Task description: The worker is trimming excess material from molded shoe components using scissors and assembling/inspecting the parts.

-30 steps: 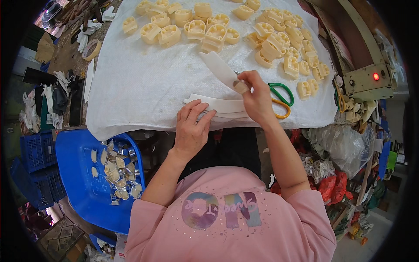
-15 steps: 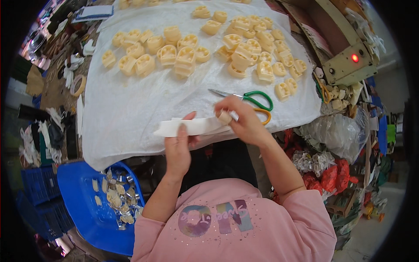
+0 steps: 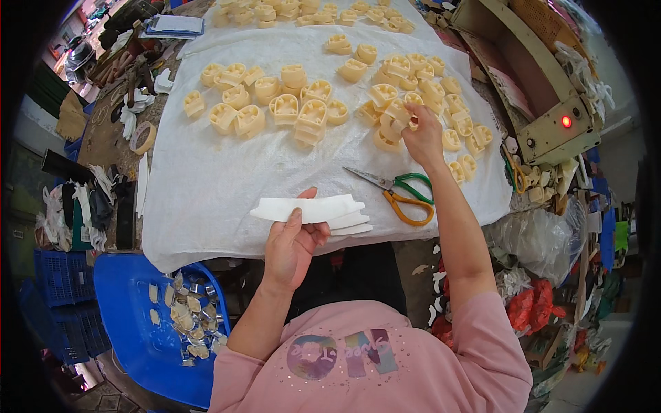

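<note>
Several white curved strips [image 3: 303, 208] with notched ends lie fanned in my left hand [image 3: 292, 249], over the table's front edge. The thumb presses on top and the fingers are underneath. My right hand [image 3: 423, 134] reaches out to the right-hand heap of cream moulded pieces [image 3: 394, 118], rounded blocks with hollows in their tops. Its fingertips close on one piece in the heap and partly hide it. Scissors [image 3: 396, 193] with one green and one orange handle lie on the white cloth between my hands.
More cream pieces [image 3: 267, 89] stand at the left and far end of the white cloth [image 3: 206, 179]. A blue tub [image 3: 131, 330] with metal-and-cream pieces is at lower left. A tape roll [image 3: 143, 138] lies left; a machine with a red light [image 3: 566, 122] stands right.
My right hand has moved from the end of the white strips, where it held a small beige piece, forward to the heap. My left hand keeps the strips, now more fanned. The view has shifted.
</note>
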The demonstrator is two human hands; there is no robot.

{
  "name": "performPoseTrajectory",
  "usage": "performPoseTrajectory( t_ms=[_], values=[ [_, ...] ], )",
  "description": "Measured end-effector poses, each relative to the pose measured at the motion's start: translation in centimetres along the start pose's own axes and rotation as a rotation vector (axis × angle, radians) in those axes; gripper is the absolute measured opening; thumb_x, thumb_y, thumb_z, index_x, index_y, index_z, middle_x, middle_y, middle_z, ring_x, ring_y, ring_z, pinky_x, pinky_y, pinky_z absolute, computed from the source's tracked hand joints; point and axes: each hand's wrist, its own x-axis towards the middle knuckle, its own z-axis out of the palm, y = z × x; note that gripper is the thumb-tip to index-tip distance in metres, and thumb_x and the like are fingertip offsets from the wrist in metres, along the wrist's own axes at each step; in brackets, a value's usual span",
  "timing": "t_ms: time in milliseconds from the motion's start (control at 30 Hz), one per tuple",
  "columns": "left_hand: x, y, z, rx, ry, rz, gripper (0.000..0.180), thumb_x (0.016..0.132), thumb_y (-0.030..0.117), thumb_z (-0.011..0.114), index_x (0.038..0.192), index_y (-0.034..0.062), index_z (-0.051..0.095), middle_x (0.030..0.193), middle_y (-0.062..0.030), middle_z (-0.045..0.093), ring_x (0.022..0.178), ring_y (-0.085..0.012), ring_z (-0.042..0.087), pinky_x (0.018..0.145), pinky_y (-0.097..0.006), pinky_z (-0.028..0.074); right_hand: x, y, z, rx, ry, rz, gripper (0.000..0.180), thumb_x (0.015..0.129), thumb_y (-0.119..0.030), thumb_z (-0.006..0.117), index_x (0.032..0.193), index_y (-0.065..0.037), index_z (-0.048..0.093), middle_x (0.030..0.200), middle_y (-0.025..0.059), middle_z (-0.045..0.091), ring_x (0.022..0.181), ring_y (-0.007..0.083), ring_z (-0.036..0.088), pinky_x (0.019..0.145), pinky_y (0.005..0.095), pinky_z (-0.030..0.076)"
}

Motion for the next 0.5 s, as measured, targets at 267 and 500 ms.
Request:
performPoseTrajectory(
  t_ms=[267, 500],
  values=[
    [-0.4, 0.2, -0.7, 0.051, 0.044, 0.014, 0.041, 0.099, 0.022, 0.037, 0.130, -0.0057, 0.042, 0.090, -0.0110, 0.058, 0.076, -0.0164, 0.055, 0.065, -0.029, 0.042, -2.4, 1.4, 1.6, 0.797, 0.363, 0.163, 0.033, 0.084, 0.001, 0.057, 0.117, 0.001, 0.054, 0.114, 0.0137, 0.059, 0.102, 0.0199, 0.059, 0.085, 0.0314, 0.048],
    [-0.3, -0.2, -0.4, 0.072, 0.064, -0.015, 0.041, 0.099, 0.022, 0.039, 0.127, -0.0074, 0.044, 0.089, -0.0108, 0.058, 0.074, -0.0165, 0.055, 0.063, -0.028, 0.042, -2.6, -0.5, 0.2, 0.731, 0.429, 0.088, 0.039, 0.090, -0.005, 0.056, 0.127, 0.001, 0.044, 0.114, 0.0110, 0.058, 0.096, 0.0152, 0.060, 0.084, 0.0269, 0.048]
  ],
)
